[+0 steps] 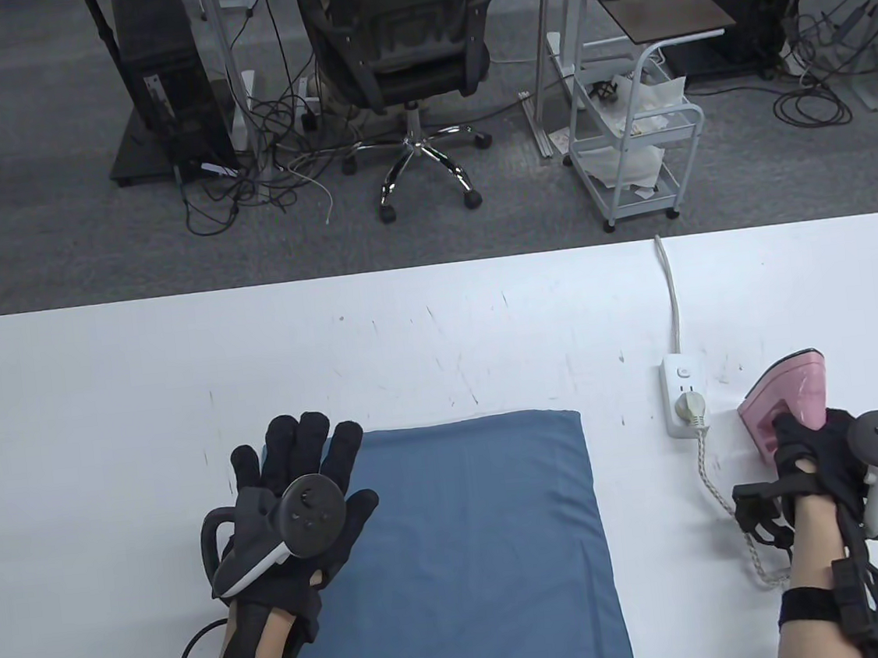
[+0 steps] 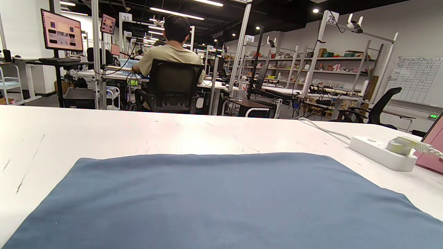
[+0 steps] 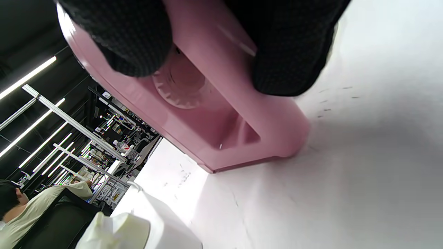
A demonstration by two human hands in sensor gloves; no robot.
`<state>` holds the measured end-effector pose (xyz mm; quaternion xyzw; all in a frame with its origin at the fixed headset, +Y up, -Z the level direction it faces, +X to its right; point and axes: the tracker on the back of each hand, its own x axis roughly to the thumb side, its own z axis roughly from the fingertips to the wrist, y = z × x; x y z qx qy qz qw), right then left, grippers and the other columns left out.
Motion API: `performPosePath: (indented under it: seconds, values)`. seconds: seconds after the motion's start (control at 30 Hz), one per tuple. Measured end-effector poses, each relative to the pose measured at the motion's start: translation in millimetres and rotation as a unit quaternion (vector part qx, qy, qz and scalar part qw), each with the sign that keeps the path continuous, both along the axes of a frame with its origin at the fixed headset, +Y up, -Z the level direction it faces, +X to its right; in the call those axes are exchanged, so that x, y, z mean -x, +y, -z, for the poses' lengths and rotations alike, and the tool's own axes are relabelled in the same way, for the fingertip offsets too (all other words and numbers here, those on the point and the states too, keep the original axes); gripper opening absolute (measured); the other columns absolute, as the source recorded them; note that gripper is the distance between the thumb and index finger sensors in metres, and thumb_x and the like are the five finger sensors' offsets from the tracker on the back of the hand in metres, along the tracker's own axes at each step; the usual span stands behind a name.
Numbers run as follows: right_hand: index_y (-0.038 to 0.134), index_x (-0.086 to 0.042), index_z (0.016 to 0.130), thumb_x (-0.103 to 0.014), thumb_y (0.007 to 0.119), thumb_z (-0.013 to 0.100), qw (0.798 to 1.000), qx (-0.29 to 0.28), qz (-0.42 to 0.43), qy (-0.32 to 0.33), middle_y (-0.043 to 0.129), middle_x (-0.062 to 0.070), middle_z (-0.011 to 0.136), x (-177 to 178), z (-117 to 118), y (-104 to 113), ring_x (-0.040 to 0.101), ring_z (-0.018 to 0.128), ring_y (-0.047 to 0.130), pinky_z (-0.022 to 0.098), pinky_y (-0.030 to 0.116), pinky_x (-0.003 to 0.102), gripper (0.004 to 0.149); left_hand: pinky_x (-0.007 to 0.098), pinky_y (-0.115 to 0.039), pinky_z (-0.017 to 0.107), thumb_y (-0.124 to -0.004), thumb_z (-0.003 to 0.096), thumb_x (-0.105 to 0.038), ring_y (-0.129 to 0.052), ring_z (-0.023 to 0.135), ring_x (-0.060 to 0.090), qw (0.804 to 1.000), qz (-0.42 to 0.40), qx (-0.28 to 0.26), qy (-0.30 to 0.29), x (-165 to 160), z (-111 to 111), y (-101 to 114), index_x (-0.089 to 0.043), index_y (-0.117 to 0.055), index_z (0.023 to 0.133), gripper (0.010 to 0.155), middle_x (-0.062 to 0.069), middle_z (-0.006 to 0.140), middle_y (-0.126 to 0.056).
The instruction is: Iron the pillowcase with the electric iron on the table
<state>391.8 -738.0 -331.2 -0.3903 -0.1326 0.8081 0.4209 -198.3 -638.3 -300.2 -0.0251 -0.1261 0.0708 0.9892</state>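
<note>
Open-plan lab behind your white surface (image 1: 439,329), grey carpet floor (image 1: 44,229).

Past the far edge you have a black mesh office chair (image 1: 401,43) on a chrome star base, with a black PC tower (image 1: 166,83) to its left amid loose cables. To its right stands a white wheeled cart (image 1: 640,151) holding crumpled paper, beside a dark side table (image 1: 668,11) carrying a phone and a bottle. Your left wrist view shows a seated person in a beige shirt (image 2: 169,55), a lit monitor (image 2: 62,31), metal shelving racks (image 2: 332,69), a whiteboard (image 2: 415,81), and ceiling strip lights (image 2: 176,14) against a dark ceiling.
</note>
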Motion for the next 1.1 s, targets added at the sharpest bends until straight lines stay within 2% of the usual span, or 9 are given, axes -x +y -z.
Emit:
performPosePath:
  seconds: [0.1, 0.17, 0.3, 0.43, 0.57, 0.67, 0.87, 0.97, 1.1]
  values:
    - [0.055, -0.01, 0.093, -0.035, 0.082, 0.047, 0.999, -0.006, 0.026, 0.026, 0.062, 0.016, 0.103, -2, 0, 1, 0.05, 0.086, 0.07, 0.06, 0.077, 0.053, 0.059, 0.071, -0.008, 0.073, -0.046, 0.049, -0.063, 0.002, 0.11, 0.037, 1.0, 0.002, 0.001, -0.001, 0, 0, 0, -0.042, -0.005, 0.107, 0.075, 0.003, 0.119, 0.0]
    - [0.045, -0.005, 0.101, -0.038, 0.082, 0.048, 0.998, -0.003, 0.027, 0.048, 0.052, 0.023, 0.108, -2, -1, 9, 0.054, 0.09, 0.059, 0.063, 0.066, 0.062, 0.072, 0.071, -0.008, 0.073, -0.046, 0.0489, -0.063, 0.002, 0.11, 0.037, 1.0, 0.002, 0.001, 0.0, -1, 0, 0, -0.042, -0.005, 0.107, 0.075, 0.003, 0.119, 0.0]
    - [0.029, 0.0, 0.107, -0.045, 0.076, 0.049, 0.992, 0.009, -0.106, 0.061, 0.034, 0.029, 0.112, 5, -2, 45, 0.059, 0.093, 0.043, 0.066, 0.049, 0.071, 0.087, 0.071, -0.008, 0.073, -0.046, 0.049, -0.063, 0.002, 0.11, 0.037, 1.0, 0.0, 0.001, -0.001, -1, 0, 0, -0.042, -0.005, 0.107, 0.074, 0.003, 0.119, 0.0]
    - [0.029, -0.001, 0.108, -0.045, 0.073, 0.05, 0.962, -0.025, -0.251, 0.104, 0.035, 0.028, 0.112, 36, 10, 90, 0.059, 0.094, 0.041, 0.067, 0.048, 0.071, 0.085, 0.071, -0.008, 0.073, -0.046, 0.0489, -0.063, 0.002, 0.11, 0.037, 1.0, 0.001, 0.003, 0.0, -1, 0, 0, -0.042, -0.005, 0.107, 0.074, 0.003, 0.119, 0.0]
    - [0.035, -0.004, 0.109, -0.046, 0.071, 0.051, 0.927, 0.006, -0.319, 0.196, 0.04, 0.025, 0.114, 80, 37, 103, 0.057, 0.096, 0.045, 0.069, 0.049, 0.068, 0.08, 0.071, -0.008, 0.073, -0.046, 0.049, -0.063, 0.002, 0.11, 0.037, 1.0, 0.002, 0.004, 0.004, 1, 1, 0, -0.042, -0.005, 0.107, 0.075, 0.003, 0.119, 0.0]
    - [0.037, -0.006, 0.11, -0.048, 0.07, 0.051, 0.903, 0.055, -0.34, 0.256, 0.044, 0.023, 0.115, 109, 64, 87, 0.054, 0.096, 0.051, 0.07, 0.054, 0.065, 0.08, 0.071, -0.008, 0.073, -0.046, 0.049, -0.063, 0.002, 0.11, 0.037, 1.0, 0.005, 0.006, 0.009, 3, 2, -1, -0.042, -0.005, 0.107, 0.074, 0.003, 0.119, 0.0]
    - [0.033, -0.009, 0.111, -0.048, 0.07, 0.05, 0.861, 0.175, -0.371, 0.299, 0.039, 0.02, 0.118, 133, 110, 23, 0.054, 0.1, 0.042, 0.069, 0.048, 0.069, 0.081, 0.072, -0.007, 0.073, -0.046, 0.0489, -0.063, 0.002, 0.11, 0.037, 1.0, 0.011, 0.012, 0.022, 6, 4, -4, -0.042, -0.005, 0.107, 0.075, 0.003, 0.119, 0.0]
    - [0.032, -0.011, 0.111, -0.048, 0.07, 0.049, 0.83, 0.229, -0.399, 0.315, 0.035, 0.018, 0.119, 139, 122, -2, 0.052, 0.102, 0.039, 0.069, 0.047, 0.07, 0.081, 0.072, -0.007, 0.073, -0.046, 0.0489, -0.063, 0.002, 0.11, 0.037, 0.999, 0.013, 0.014, 0.027, 8, 6, -6, -0.042, -0.005, 0.107, 0.075, 0.003, 0.119, 0.0]
    - [0.036, -0.013, 0.11, -0.045, 0.07, 0.05, 0.821, 0.266, -0.392, 0.32, 0.039, 0.016, 0.119, 140, 126, -14, 0.051, 0.101, 0.044, 0.069, 0.05, 0.069, 0.076, 0.072, -0.007, 0.073, -0.046, 0.0489, -0.063, 0.002, 0.11, 0.036, 0.999, 0.013, 0.016, 0.032, 9, 7, -6, -0.042, -0.005, 0.107, 0.074, 0.003, 0.119, 0.0]
